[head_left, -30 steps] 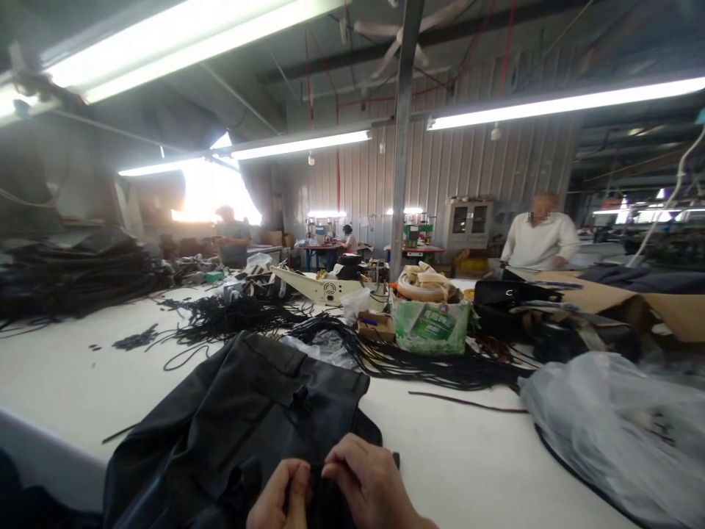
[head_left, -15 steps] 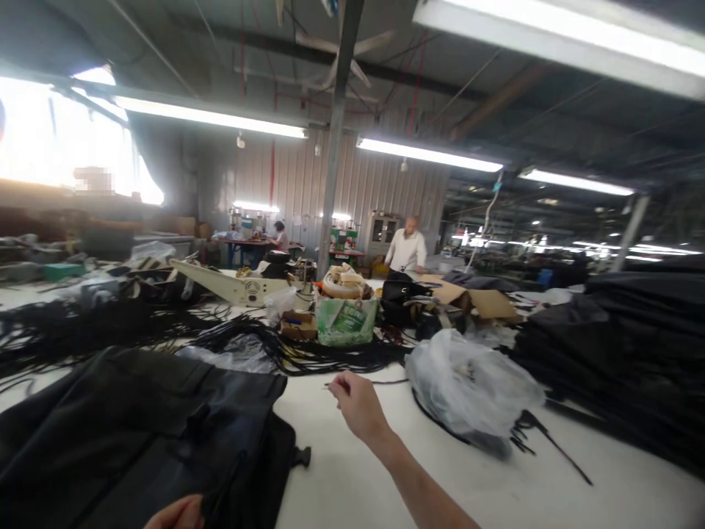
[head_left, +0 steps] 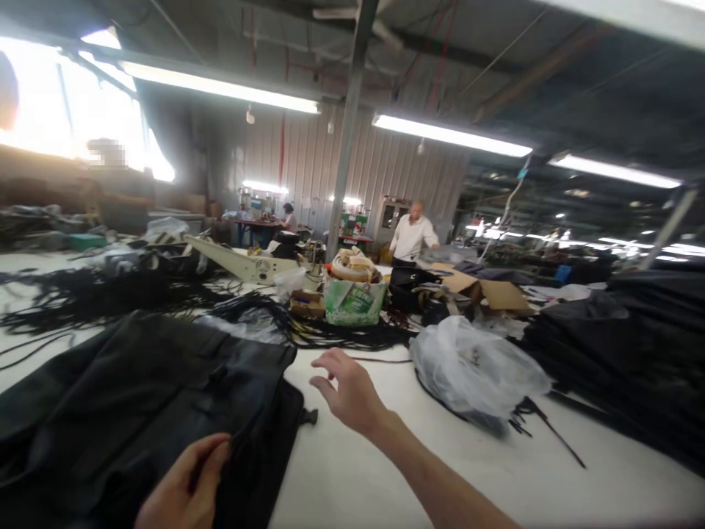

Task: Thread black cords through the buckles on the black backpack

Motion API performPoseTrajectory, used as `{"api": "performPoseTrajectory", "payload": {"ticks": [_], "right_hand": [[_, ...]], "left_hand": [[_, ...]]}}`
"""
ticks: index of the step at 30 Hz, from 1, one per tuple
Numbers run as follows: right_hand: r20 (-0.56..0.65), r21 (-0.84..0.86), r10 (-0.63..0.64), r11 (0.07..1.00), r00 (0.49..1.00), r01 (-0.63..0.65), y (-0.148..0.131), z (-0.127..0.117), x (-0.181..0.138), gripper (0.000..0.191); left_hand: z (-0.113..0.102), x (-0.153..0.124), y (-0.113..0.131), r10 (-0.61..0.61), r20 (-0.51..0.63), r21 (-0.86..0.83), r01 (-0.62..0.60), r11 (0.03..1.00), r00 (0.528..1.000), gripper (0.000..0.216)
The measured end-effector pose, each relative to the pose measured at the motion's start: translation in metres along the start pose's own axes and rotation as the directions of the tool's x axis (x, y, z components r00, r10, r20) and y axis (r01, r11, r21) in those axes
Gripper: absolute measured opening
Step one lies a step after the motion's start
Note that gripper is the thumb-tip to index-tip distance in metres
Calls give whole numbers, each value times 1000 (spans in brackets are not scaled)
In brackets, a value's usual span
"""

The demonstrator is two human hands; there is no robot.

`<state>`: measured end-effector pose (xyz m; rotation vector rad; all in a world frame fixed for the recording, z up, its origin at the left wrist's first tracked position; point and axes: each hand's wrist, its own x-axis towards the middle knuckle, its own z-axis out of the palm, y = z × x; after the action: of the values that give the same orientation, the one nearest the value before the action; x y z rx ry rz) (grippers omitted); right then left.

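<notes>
A black fabric bag [head_left: 165, 382] lies on the white table [head_left: 335, 470], and a black plastic buckle [head_left: 309, 417] sticks out from its right side. My left hand [head_left: 190, 477] is closed, thumb and fingers pinching the bag near its right edge. Just right of the bag, over the tabletop, my right hand [head_left: 349, 389] has thumb and fingers apart with nothing between them. A thin dark cord [head_left: 382, 360] lies behind that hand and runs toward a clear plastic bag [head_left: 476, 367] with black straps at its edge.
Behind the bag spread many black cords [head_left: 132, 290]. A green-and-white bag of materials [head_left: 355, 301] stands by a small cardboard box [head_left: 307, 304]. Stacked black fabric [head_left: 622, 353] fills the right side. Across the table a person in white [head_left: 412, 235] stands.
My right hand's fingers have gone from pinched on something thin to spread apart. My left hand has come further into view, up along the bag's edge. The camera view has shifted slightly.
</notes>
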<state>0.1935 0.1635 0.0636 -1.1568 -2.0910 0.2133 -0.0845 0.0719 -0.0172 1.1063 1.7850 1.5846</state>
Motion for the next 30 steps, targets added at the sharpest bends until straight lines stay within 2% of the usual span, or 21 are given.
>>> {"api": "performPoseTrajectory", "payload": {"ticks": [1, 3, 4, 6, 9, 14, 16, 20, 25, 30], "right_hand": [[72, 157, -116, 982, 991, 103, -20, 10, 2, 34], [178, 334, -287, 917, 941, 217, -50, 32, 4, 47], [198, 348, -336, 902, 921, 254, -60, 44, 4, 48], [190, 304, -377, 901, 907, 310, -70, 65, 4, 37], [158, 294, -409, 889, 899, 353, -70, 84, 4, 28], [93, 301, -457, 860, 885, 412, -66, 83, 3, 27], [37, 300, -457, 853, 889, 426, -66, 84, 2, 25], [-66, 405, -422, 817, 904, 410, -62, 92, 2, 25], [-35, 397, -440, 818, 897, 416, -55, 100, 1, 28], [-12, 266, -547, 805, 837, 530, -63, 93, -1, 33]], "left_hand": [[-4, -4, 5, 6, 61, -11, -6, 1000, 998, 39], [-7, -11, 15, 35, 47, -63, -32, 997, 998, 50], [-8, -13, 18, 43, 42, -79, -40, 996, 998, 53], [-9, -16, 21, 58, 19, -124, -55, 991, 998, 53], [-10, -18, 21, 45, 10, -225, -41, 973, 999, 52], [-10, -18, 19, 71, 26, -250, -62, 966, 997, 48], [-11, -18, 20, 53, -4, -275, -52, 960, 999, 48], [-13, -18, 23, -3, -15, -356, -3, 935, 1000, 51], [-12, -18, 22, 59, 65, -273, -39, 961, 996, 49], [-10, -24, 35, 148, 55, -171, -137, 976, 987, 46]]}}
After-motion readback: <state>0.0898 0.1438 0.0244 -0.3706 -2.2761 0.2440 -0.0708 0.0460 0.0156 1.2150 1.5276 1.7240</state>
